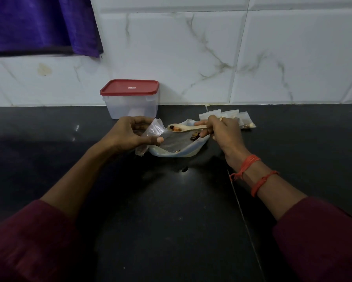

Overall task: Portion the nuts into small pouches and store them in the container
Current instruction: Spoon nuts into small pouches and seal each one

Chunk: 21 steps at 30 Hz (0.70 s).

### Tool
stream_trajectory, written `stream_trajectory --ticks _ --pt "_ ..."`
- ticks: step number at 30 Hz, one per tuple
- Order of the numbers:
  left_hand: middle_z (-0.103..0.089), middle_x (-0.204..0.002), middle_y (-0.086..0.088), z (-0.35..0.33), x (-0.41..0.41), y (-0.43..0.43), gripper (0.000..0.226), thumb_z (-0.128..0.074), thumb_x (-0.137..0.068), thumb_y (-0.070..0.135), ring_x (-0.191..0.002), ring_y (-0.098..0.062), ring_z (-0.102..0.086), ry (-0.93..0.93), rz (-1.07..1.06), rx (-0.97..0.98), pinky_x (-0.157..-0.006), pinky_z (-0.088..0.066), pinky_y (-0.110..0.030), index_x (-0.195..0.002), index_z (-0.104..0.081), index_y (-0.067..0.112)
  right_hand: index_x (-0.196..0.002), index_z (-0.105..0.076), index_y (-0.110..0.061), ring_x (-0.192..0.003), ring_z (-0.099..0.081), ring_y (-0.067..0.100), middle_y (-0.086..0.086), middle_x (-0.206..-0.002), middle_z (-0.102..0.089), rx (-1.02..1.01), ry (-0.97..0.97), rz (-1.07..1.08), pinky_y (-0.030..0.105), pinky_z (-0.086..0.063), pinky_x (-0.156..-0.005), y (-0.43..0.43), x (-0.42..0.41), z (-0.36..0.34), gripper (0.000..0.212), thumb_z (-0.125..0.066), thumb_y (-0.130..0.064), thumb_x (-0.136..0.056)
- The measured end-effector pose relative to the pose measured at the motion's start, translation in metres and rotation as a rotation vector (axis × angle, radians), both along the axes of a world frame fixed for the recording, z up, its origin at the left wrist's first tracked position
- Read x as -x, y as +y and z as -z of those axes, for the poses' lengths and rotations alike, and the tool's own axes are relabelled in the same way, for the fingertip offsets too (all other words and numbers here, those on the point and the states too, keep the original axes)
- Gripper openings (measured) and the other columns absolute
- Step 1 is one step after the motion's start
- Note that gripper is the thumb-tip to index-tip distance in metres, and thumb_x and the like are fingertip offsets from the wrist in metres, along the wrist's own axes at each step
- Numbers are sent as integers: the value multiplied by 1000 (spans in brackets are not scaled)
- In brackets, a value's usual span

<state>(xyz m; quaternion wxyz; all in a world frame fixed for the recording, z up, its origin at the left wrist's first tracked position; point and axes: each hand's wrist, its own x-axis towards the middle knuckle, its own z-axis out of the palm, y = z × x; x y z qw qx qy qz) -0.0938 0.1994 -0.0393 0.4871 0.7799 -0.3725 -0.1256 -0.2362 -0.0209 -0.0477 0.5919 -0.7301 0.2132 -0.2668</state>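
Currently filling a pouch: nuts [175, 129] sit on one wooden spoon [188, 128] over the plate [171, 154] | right hand [222, 132] pinches the spoon handle, left hand [130, 135] grips one open pouch [153, 129] just beside it | next, I judge: tip the spoon into the pouch mouth without spilling | I count three filled pouches [231, 115] and one container [132, 107], lidded, by the wall.
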Motion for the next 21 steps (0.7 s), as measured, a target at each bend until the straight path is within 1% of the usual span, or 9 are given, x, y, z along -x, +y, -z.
stream_trajectory --ticks 3,7,9,11,12,15,16,18,21 --pt "-69 -116 7 -1 1 -1 66 -82 -62 39 -105 -4 -64 -24 5 -12 -78 -53 -15 -123 -63 23 -75 -81 -29 -74 -70 17 3 -63 -72 54 -94 12 34 -54 -81 7 3 -5 36 -48 -21 -85" --pt "-69 -111 10 -2 4 -3 64 -82 -63 38 -98 0 -66 -50 13 -2 -72 -54 -11 -123 -64 23 -94 -78 -29 -82 -70 35 -2 -70 -74 255 -144 -93 52 -57 -83 20 4 -6 32 -51 -12 -97" --pt "-72 -105 10 -2 6 -3 61 -83 -62 37 -96 0 -68 -60 10 26 -72 -54 -11 -119 -66 22 -102 -77 -33 -86 -71 27 -8 -78 -76 386 -139 -168 46 -58 -78 25 5 -6 32 -55 -10 -97" --pt "-75 -100 9 -1 6 -3 55 -84 -63 35 -94 -2 -70 -65 -5 52 -72 -54 -12 -114 -69 22 -110 -76 -31 -92 -70 5 -12 -89 -77 456 -149 -248 25 -54 -77 27 6 -5 31 -59 -9 -97" --pt "-76 -99 9 -1 6 -3 52 -85 -63 34 -94 -3 -70 -66 -10 57 -73 -54 -13 -112 -69 22 -112 -76 -30 -96 -69 2 -12 -95 -77 472 -152 -278 19 -51 -81 27 6 -5 31 -60 -8 -97" --pt "-76 -99 9 -1 4 -2 48 -84 -66 32 -95 -5 -70 -63 -4 46 -74 -55 -14 -110 -69 23 -114 -76 -28 -101 -68 -1 -11 -103 -76 491 -157 -303 18 -52 -85 27 7 -6 33 -59 -5 -97" --pt "-76 -98 10 -1 4 -2 47 -84 -66 32 -95 -5 -70 -60 0 42 -73 -55 -13 -110 -69 24 -114 -76 -27 -101 -68 -1 -10 -103 -76 474 -164 -295 21 -54 -85 27 6 -6 32 -59 -5 -97" --pt "-76 -98 12 -2 4 -2 47 -84 -66 33 -95 -4 -70 -57 5 37 -74 -55 -14 -109 -69 26 -113 -75 -27 -104 -69 6 -7 -103 -77 402 -166 -266 37 -58 -89 26 6 -6 32 -58 -5 -98" --pt "-75 -103 7 -2 2 -2 53 -84 -64 37 -97 -6 -70 -61 -6 17 -82 -56 -20 -114 -70 22 -109 -75 -30 -99 -69 34 -3 -95 -78 299 -157 -209 57 -56 -85 22 4 -5 33 -55 -5 -98"
